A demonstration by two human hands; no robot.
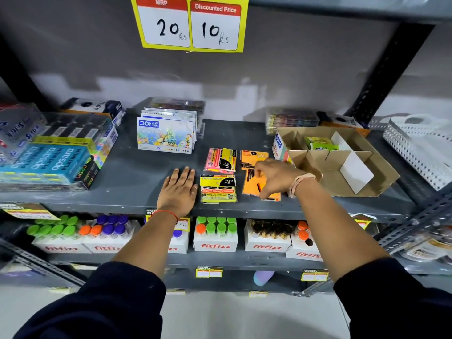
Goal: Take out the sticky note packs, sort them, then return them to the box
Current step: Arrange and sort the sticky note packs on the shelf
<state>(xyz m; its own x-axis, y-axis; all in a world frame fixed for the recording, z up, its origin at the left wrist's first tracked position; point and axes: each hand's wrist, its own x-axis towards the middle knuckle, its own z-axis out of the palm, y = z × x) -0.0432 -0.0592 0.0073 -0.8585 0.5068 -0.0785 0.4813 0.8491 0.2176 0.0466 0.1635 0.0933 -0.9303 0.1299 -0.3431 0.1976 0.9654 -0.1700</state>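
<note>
sorting is under way on the grey metal shelf (137, 177): the right hand (274, 176), fingers pinched on the orange sticky note packs (252, 185), beside the yellow pack (218, 189) and pink-yellow pile (221, 160). the left hand (179, 189) lies flat, fingers spread, empty. next, i'd guess, fetch the green pack (318, 143) from the open cardboard box (381, 167).

Above the DOMS pastel box (165, 137): yellow price sign (189, 23), "MRP 20 Rs", "Discounted Price 10 Rs" (handwritten). Left of it: apsara PLATINUM boxes (46, 161). Below: fitfizz cartons (215, 243).

2 hands (179, 189) (274, 174), 1 cardboard box (381, 167), 2 orange packs (252, 156), 1 yellow pack (218, 189), approx. 2 pink/yellow packs (221, 160).
</note>
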